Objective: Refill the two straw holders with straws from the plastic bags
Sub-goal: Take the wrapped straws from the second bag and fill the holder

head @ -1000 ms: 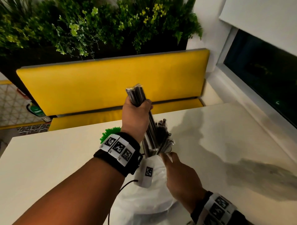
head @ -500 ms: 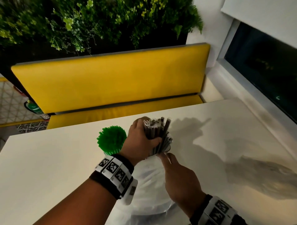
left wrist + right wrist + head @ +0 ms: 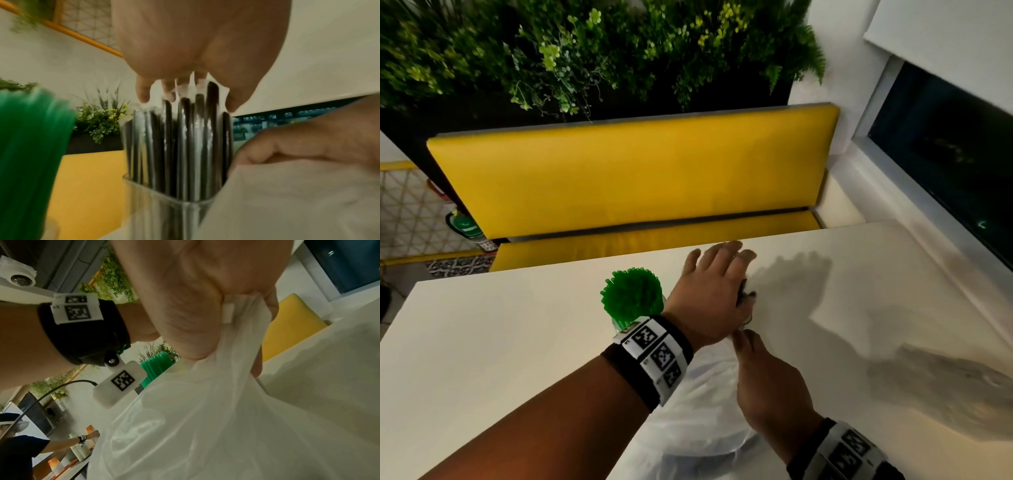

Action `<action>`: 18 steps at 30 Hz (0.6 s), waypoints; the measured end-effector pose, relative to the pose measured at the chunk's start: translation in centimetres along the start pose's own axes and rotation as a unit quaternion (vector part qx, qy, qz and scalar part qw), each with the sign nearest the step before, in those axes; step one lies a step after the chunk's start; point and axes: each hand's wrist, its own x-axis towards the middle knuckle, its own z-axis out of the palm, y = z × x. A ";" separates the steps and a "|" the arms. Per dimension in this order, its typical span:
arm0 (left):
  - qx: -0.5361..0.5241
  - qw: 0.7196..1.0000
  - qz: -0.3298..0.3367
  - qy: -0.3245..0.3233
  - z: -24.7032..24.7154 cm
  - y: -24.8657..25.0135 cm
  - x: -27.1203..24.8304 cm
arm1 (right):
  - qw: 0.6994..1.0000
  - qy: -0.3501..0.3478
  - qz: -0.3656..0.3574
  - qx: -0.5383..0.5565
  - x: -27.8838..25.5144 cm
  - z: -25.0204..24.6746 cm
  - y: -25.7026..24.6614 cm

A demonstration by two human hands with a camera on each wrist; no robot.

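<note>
Straws (image 3: 180, 142) upright in holder (image 3: 164, 211), seemingly under left hand (image 3: 714, 291).

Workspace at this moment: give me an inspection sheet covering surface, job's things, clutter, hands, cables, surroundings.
Surface: white table, bare where it shows.
Job's things: dark wrapped straws upright in a clear holder; green straws fill the second holder; white plastic bag lies on the table.
Clutter: nothing seen.
Hands: left hand, fingers straight, flat over the dark straws' tops; right hand grips the bag's edge.
Cables: a dark cable runs from the left wrist unit.
Surroundings: yellow bench, plant wall, dark window; another person at a far table.
</note>
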 end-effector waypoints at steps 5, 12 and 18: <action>0.116 0.986 0.050 -0.108 1.3 0.0 -1.1 | 1.000 -0.006 0.020 -0.008 -0.2 -0.4 -0.4; -0.101 0.987 0.083 0.095 -3.3 1.4 -6.6 | 0.998 -0.048 0.045 0.001 -0.9 -0.9 0.1; -0.212 0.943 -0.105 -0.235 3.3 0.6 -14.3 | 0.988 -0.103 0.025 0.112 -2.6 0.2 0.2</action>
